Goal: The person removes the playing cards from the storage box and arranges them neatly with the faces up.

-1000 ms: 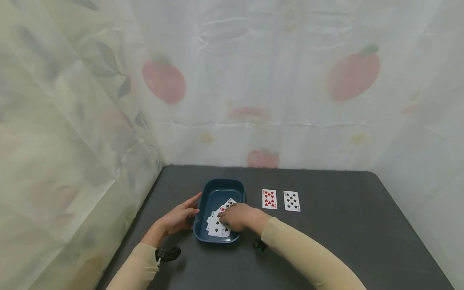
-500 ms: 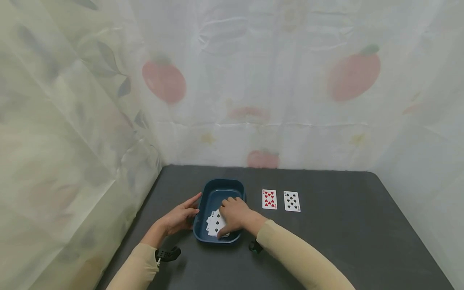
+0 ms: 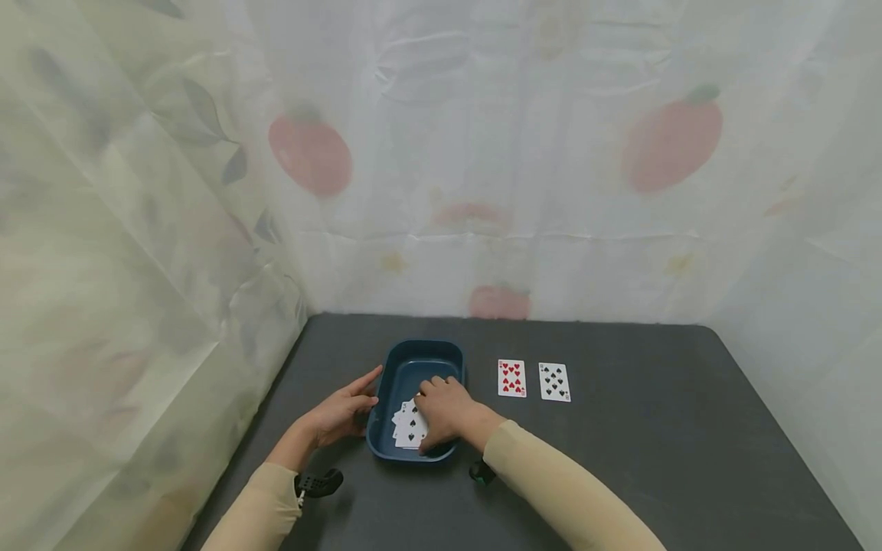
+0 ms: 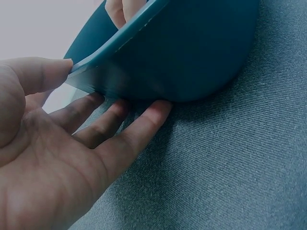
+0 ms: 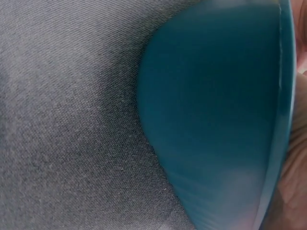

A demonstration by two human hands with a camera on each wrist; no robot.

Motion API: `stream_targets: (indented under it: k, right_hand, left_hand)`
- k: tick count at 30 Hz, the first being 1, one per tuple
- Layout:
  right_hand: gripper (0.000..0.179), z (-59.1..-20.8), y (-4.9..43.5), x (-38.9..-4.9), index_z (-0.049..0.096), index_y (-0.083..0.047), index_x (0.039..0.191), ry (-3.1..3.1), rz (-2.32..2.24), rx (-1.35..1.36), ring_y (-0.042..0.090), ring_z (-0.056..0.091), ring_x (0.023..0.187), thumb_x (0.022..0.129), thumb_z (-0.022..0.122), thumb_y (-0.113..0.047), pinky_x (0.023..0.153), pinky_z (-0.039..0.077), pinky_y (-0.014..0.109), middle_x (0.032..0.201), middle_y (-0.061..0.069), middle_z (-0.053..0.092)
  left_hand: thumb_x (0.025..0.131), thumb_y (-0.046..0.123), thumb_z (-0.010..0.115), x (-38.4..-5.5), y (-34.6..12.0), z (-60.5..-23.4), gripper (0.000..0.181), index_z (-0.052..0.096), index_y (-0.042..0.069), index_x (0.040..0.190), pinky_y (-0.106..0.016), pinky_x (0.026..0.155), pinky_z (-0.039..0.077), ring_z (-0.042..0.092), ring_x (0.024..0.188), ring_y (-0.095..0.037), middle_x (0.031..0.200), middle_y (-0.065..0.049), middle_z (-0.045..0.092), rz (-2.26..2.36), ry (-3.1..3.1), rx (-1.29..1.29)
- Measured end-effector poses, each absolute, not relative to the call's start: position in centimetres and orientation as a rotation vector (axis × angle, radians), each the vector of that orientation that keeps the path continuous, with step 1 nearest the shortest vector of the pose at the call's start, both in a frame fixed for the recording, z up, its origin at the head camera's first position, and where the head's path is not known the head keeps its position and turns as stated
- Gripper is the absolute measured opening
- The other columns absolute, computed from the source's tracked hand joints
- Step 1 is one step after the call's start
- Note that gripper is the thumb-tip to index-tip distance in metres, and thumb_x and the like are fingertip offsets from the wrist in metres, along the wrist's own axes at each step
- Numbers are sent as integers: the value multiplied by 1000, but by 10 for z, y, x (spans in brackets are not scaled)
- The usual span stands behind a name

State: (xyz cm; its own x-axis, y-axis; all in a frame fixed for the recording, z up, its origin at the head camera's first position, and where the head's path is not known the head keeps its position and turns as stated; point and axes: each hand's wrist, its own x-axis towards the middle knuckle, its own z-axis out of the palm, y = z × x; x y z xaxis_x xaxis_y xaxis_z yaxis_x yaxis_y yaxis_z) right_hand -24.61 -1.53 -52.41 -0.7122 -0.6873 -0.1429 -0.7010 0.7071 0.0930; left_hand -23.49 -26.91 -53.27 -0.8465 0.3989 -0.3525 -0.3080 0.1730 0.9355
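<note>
A dark blue tray (image 3: 406, 369) sits on the table with several fanned playing cards (image 3: 408, 430) in its near half; a spade card lies uppermost where they show. My left hand (image 3: 341, 413) is at the tray's left side. In the left wrist view its thumb touches the rim (image 4: 129, 36), and extended fingers touch the outer wall low down. My right hand (image 3: 448, 409) reaches over the right wall into the tray, bent over the cards, thumb near their close end. It covers their right part, so its hold is hidden. The right wrist view mostly shows the tray's outer wall (image 5: 211, 105).
Right of the tray, a red heart card (image 3: 512, 379) and a black spade card (image 3: 554, 382) lie face up, apart, on the dark table (image 3: 654, 428). Fruit-patterned curtains (image 3: 551, 191) hang behind and at the sides.
My right hand has turned and spread over the cards in the tray, with its thumb shifted toward their near end, covering more of them. The left hand and the two cards outside stay put.
</note>
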Motion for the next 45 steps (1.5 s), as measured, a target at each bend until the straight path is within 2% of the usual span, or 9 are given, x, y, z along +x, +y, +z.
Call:
stream_targets:
  k: [8,17,22,25,32,45]
  right_hand:
    - [86,-523,-16,-247,65,-24,135,2806,146,-1137,17,51,112,67,81,-74,96,44,41,128,-3,58]
    - [85,-521,-20,-248,62,-22,133,2786,45,-1064,18,50,114,65,89,-66,100,43,43,129,-3,57]
    - [78,-521,-21,-248,61,-22,125,2768,-16,-1038,16,48,107,65,91,-61,99,43,42,121,-3,56]
    - [78,-520,-22,-248,61,-21,125,2757,-34,-1036,16,47,105,65,92,-60,98,43,41,119,-4,56]
    - [88,-518,-23,-246,59,-20,135,2762,2,-1028,16,48,110,65,89,-66,101,42,41,128,-3,55]
    - [84,-520,-27,-247,59,-20,127,2750,-34,-978,16,46,104,62,92,-63,99,42,41,117,-4,54]
  left_hand:
    - [110,12,44,-234,-269,-531,66,16,35,166,-56,91,50,32,144,-46,168,-20,10,1726,1918,77]
    - [110,12,44,-235,-270,-532,66,16,35,166,-57,91,50,33,143,-45,169,-20,10,1722,1924,78]
    - [110,13,44,-235,-271,-532,66,15,35,165,-57,91,50,31,144,-45,169,-19,8,1726,1913,82]
    - [110,13,44,-234,-271,-532,66,15,35,166,-57,91,50,30,144,-46,169,-19,8,1726,1910,86]
    - [110,13,44,-234,-272,-532,66,15,34,166,-57,91,50,33,143,-45,169,-19,9,1729,1910,76]
    - [110,12,45,-235,-273,-533,67,15,34,166,-54,89,51,38,139,-42,167,-20,14,1729,1906,77]
